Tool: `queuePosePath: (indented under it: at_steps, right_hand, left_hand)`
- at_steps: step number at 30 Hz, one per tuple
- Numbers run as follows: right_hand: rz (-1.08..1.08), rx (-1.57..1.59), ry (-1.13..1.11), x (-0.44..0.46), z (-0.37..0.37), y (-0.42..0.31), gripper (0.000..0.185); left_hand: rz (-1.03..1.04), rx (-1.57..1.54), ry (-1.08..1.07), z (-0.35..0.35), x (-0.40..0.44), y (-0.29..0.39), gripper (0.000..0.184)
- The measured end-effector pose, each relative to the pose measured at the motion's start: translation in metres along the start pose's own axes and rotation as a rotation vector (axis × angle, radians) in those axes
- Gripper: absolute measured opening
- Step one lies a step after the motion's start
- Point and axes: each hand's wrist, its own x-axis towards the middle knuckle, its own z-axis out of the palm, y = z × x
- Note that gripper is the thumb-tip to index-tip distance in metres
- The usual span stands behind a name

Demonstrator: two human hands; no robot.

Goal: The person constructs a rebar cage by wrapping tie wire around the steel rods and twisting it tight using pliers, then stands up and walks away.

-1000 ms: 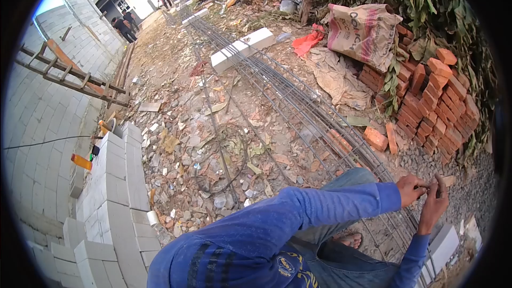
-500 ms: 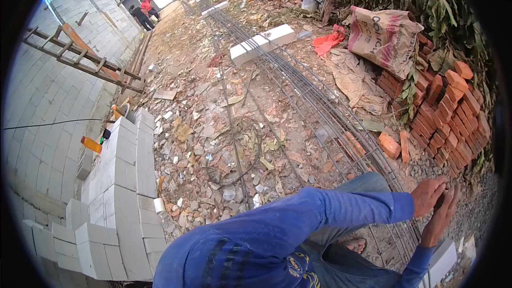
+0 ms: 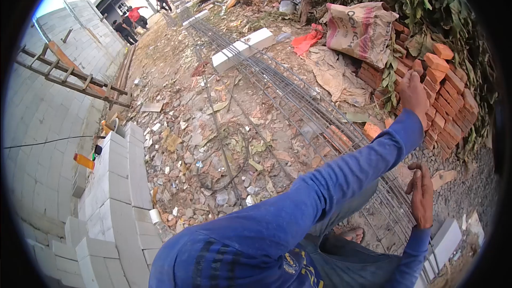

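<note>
Two hands are visible. Left hand [image 3: 414,96], arm extended, appears in front of the brick stack [image 3: 453,106], fingers bunched. Right hand [image 3: 422,197], fingers bent, is near the steel bars [image 3: 314,117]. Grasp cannot be confirmed. Bars lie across the white block [image 3: 260,40].

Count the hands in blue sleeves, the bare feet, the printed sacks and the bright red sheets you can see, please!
Hands in blue sleeves: 2, left hand and right hand
Bare foot: 1
Printed sack: 1
Bright red sheet: 1
Total: 5
</note>
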Motion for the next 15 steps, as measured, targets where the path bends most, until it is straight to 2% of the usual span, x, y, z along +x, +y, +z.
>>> queuePosePath:
  at_steps: [1, 3, 4, 5, 6, 7, 8, 9, 10, 12, 14, 15]
  right_hand:
    - [0.056, -0.043, -0.032, -0.006, -0.008, 0.003, 0.033]
    - [-0.172, -0.152, 0.182, 0.001, -0.01, 0.013, 0.032]
    - [-0.191, -0.191, 0.155, 0.001, -0.013, 0.007, 0.031]
    - [-0.121, -0.035, 0.09, -0.003, -0.016, -0.003, 0.033]
    - [-0.198, -0.12, 0.076, 0.001, -0.018, 0.014, 0.038]
    - [-0.05, -0.032, -0.04, -0.005, -0.028, 0.004, 0.044]
    - [0.022, 0.133, -0.13, -0.008, -0.037, 0.01, 0.048]
    - [-0.012, 0.143, -0.138, -0.01, -0.047, 0.017, 0.048]
    - [-0.062, 0.156, -0.16, -0.013, -0.054, 0.024, 0.047]
    - [0.043, 0.329, -0.004, -0.016, -0.059, 0.027, 0.05]
    - [-0.036, 0.254, 0.185, -0.009, -0.054, 0.031, 0.051]
    - [-0.15, 0.095, 0.296, -0.004, -0.044, 0.038, 0.05]
  left_hand:
    - [-0.053, 0.002, -0.016, 0.004, 0.007, 0.017, 0.016]
    - [-0.147, 0.017, 0.036, 0.012, 0.011, 0.04, 0.012]
    - [-0.166, -0.048, -0.037, 0.006, 0.022, 0.038, 0.008]
    - [-0.141, 0.034, -0.044, 0.014, 0.019, 0.04, 0.004]
    - [-0.179, 0.136, -0.14, 0.015, 0.035, 0.044, 0.015]
    - [-0.194, 0.228, -0.248, 0.011, 0.066, 0.048, 0.031]
    - [-0.35, -0.085, -0.629, -0.005, 0.111, 0.063, 0.021]
    - [-0.435, -0.05, -0.497, 0.02, 0.094, 0.082, 0.019]
    - [-0.593, -0.047, -0.656, 0.0, 0.184, 0.107, 0.019]
    - [-0.581, 0.019, -0.563, 0.017, 0.197, 0.12, 0.026]
    - [-0.585, -0.014, -0.517, 0.035, 0.206, 0.121, 0.028]
    - [-0.58, -0.023, -0.507, 0.044, 0.189, 0.117, 0.028]
